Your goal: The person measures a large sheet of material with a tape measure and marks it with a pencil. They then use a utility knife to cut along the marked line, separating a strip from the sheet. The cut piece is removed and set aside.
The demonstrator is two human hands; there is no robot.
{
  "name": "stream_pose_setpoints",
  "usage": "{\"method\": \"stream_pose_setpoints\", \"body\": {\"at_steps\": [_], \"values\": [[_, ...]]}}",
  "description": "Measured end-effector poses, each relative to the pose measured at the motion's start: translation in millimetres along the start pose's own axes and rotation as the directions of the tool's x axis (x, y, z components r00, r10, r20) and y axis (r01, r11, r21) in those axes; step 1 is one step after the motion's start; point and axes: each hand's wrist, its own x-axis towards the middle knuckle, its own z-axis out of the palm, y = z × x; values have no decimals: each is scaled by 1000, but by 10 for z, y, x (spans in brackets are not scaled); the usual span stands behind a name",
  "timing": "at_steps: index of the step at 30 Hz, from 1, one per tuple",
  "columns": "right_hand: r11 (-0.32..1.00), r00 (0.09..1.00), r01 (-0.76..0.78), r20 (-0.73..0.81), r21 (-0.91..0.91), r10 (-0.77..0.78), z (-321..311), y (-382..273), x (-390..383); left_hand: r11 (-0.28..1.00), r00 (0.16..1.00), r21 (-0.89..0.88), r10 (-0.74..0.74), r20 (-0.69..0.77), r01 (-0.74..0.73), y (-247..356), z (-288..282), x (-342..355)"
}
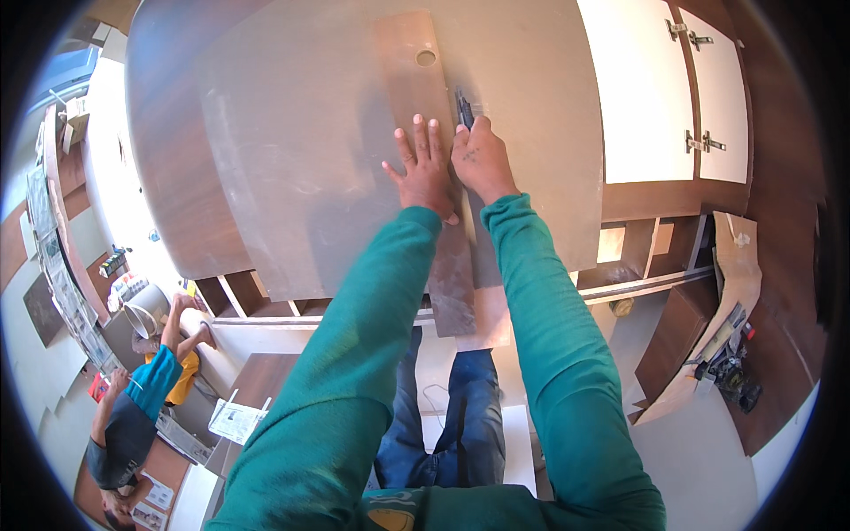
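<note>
A long brown wooden strip [409,84] with a round hole near its far end lies on a large grey-brown sheet [292,150]. My left hand [423,175] presses flat on the strip, fingers spread. Just right of the strip's edge, my right hand [483,161] is closed around a black utility knife [465,108]. The knife's far end points away from me; the fist hides the rest of it. At the near end, the strip reaches past the sheet's edge, beside a pale board piece [485,319].
White cabinet doors [642,93] with metal hinges lie at the right. Below them, a power tool [737,376] rests near a brown panel [677,341]. Open wooden compartments [235,292] show under the sheet. At lower left are another person [124,434] and a bucket [146,311].
</note>
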Motion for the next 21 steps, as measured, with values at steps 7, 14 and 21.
{"method": "stream_pose_setpoints", "body": {"at_steps": [7, 14, 21], "values": [[997, 1000, -13, 19, -74, 15, 132, -56, 180, 997, 998, -65, 39, -54, -42, -77, 83, 38], [998, 995, -25, 92, -52, 29, 114, -200, 233, 998, 984, -37, 38, -174, -45, -93, 169, 61], [963, 964, -136, 193, -234, 183, 48, -230, 68, 996, 989, -61, 49, -136, -57, -115, 248, 90]]}}
